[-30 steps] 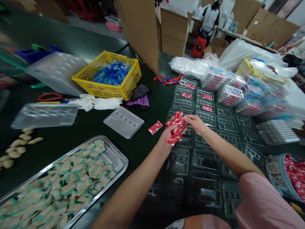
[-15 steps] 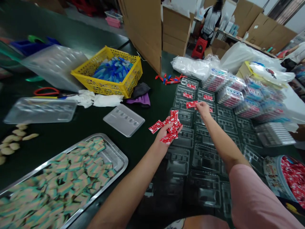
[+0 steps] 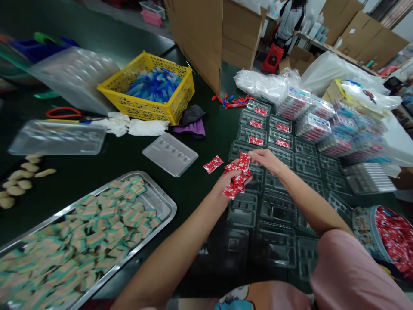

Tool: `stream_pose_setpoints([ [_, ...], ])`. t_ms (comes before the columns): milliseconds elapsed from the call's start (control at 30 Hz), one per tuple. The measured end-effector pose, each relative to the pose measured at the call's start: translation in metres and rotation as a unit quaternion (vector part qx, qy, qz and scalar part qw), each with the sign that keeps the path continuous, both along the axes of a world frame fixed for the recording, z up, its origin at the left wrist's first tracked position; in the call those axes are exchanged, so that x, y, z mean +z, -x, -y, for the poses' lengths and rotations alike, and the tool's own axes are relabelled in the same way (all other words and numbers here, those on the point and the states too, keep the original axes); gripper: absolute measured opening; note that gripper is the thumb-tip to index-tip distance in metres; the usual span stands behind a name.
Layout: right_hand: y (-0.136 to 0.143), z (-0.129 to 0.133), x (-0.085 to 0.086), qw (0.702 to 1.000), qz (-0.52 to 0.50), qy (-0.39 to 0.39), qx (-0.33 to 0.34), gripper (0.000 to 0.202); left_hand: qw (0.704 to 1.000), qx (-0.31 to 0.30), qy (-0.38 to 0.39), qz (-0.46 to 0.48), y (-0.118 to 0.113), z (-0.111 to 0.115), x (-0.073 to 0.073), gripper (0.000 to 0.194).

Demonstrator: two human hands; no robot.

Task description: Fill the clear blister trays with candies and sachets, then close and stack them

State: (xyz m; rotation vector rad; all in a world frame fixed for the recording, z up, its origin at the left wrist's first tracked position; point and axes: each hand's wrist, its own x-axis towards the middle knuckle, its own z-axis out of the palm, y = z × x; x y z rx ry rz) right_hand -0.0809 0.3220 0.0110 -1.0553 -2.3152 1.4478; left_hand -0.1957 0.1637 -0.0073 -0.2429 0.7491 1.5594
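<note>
A bunch of small red printed packets (image 3: 237, 183) is in my left hand (image 3: 226, 183), thumb across the top and the packets fanned out. My right hand (image 3: 263, 159) has its fingers pinched at the edge of the uppermost packet (image 3: 245, 161). Left of the bunch, a single red packet (image 3: 213, 164) shows apart from my fingers over the dark table. Clear plastic trays (image 3: 279, 204) lie in rows under and around my hands. In several far trays a red packet (image 3: 256, 141) sits in a compartment.
A metal tray (image 3: 166, 206) of striped pieces stands at left, a yellow basket (image 3: 142, 107) of blue items behind it. Stacked filled packs (image 3: 312, 127) stand at right, above a tub (image 3: 368, 228) of red packets. A person (image 3: 287, 26) is in the background.
My right hand has let go of a packet in a tray and moved back to the bunch in my left hand. One packet at the bunch's left now shows separate from it.
</note>
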Motion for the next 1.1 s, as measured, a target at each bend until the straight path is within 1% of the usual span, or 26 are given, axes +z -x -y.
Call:
stream_pose_setpoints([
  [33,-0.006,0.011,0.001,0.999,-0.009,0.039,0.021,0.037,1.0,-0.017,-0.001,0.001,-0.004,0.004,-0.001,0.05],
  [67,-0.012,0.019,0.001,0.997,-0.019,0.062,0.028,0.036,1.0,-0.031,-0.001,0.005,-0.009,0.009,-0.002,0.05],
  [133,-0.025,0.026,0.0,0.996,-0.047,0.075,-0.002,0.033,0.999,-0.043,0.009,0.019,-0.017,0.02,-0.004,0.051],
  [167,-0.03,0.025,-0.001,0.995,-0.063,0.071,-0.037,0.031,0.999,-0.041,0.015,0.027,-0.021,0.026,-0.005,0.052],
  [233,-0.035,0.016,-0.005,0.986,-0.095,0.044,-0.13,0.03,0.998,-0.029,0.025,0.041,-0.026,0.036,-0.006,0.053],
  [300,-0.034,0.006,-0.011,0.973,-0.111,0.009,-0.202,0.034,0.998,-0.013,0.03,0.046,-0.029,0.045,-0.006,0.051],
  [333,-0.031,0.001,-0.015,0.969,-0.108,-0.004,-0.222,0.034,0.998,-0.008,0.03,0.045,-0.03,0.048,-0.005,0.05],
  [400,-0.022,-0.002,-0.024,0.968,-0.078,-0.031,-0.237,0.03,0.999,0.001,0.03,0.043,-0.032,0.054,-0.002,0.047],
  [533,-0.005,0.006,-0.038,0.959,0.044,-0.128,-0.248,0.016,0.999,0.016,0.026,0.039,-0.033,0.062,0.005,0.044],
  [600,0.0,0.011,-0.042,0.949,0.101,-0.18,-0.237,0.015,0.999,0.019,0.024,0.036,-0.033,0.065,0.008,0.043],
  [667,0.0,0.015,-0.043,0.939,0.147,-0.225,-0.213,0.018,0.999,0.024,0.025,0.031,-0.032,0.067,0.007,0.044],
  [767,-0.004,0.017,-0.04,0.922,0.213,-0.27,-0.176,0.025,0.999,0.034,0.023,0.026,-0.03,0.068,0.004,0.045],
  [833,-0.008,0.02,-0.036,0.907,0.238,-0.309,-0.156,0.03,0.999,0.04,0.024,0.025,-0.029,0.068,0.001,0.044],
  [900,-0.011,0.024,-0.033,0.897,0.226,-0.366,-0.102,0.035,0.999,0.042,0.025,0.023,-0.029,0.068,-0.001,0.043],
  [967,-0.011,0.03,-0.032,0.889,0.199,-0.413,-0.006,0.042,0.999,0.043,0.025,0.02,-0.029,0.067,-0.002,0.043],
  [1000,-0.011,0.034,-0.032,0.883,0.196,-0.424,0.035,0.044,0.999,0.043,0.023,0.019,-0.03,0.067,-0.002,0.043],
  [1033,-0.01,0.037,-0.033,0.879,0.205,-0.427,0.059,0.045,0.999,0.042,0.023,0.018,-0.03,0.067,-0.001,0.044],
  [1067,-0.009,0.039,-0.035,0.876,0.222,-0.424,0.063,0.045,0.999,0.042,0.022,0.017,-0.031,0.067,0.0,0.045],
  [1100,-0.007,0.042,-0.036,0.874,0.242,-0.418,0.052,0.045,0.999,0.042,0.021,0.017,-0.031,0.067,0.001,0.045],
])
